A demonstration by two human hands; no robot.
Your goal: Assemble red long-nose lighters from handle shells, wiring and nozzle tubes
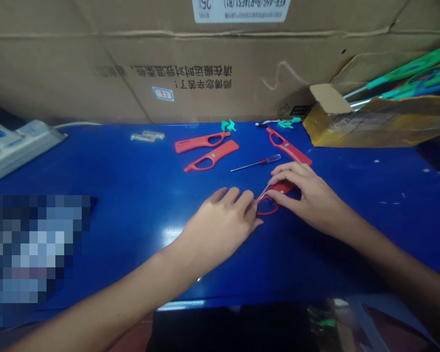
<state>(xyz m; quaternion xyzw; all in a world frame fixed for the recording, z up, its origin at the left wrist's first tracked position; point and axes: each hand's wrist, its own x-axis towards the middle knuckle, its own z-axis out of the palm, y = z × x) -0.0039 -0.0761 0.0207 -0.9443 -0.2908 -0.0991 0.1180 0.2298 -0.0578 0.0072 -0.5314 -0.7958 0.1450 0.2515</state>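
Observation:
Between my hands lies a red lighter casing half (267,206) with an oval finger opening. Its narrow end disappears under the fingers of my left hand (227,220), which are curled and closed around it. Over the wider part, my right hand (302,193) has its thumb and fingers pinched at a thin, pale piece inside the casing; its kind is too small to tell. Just beyond, a small screwdriver (270,159) with a clear and dark red handle rests on the table. Further casing pieces lie nearby: one (286,145) behind my right hand and two (214,155) left of the screwdriver.
Small green plastic parts (228,125) and clear plastic pieces (147,136) lie at the back of the blue table (132,195). A cardboard box (381,122) of green-handled items stands back right. A large carton (132,58) closes off the back. A white power strip (18,146) sits left.

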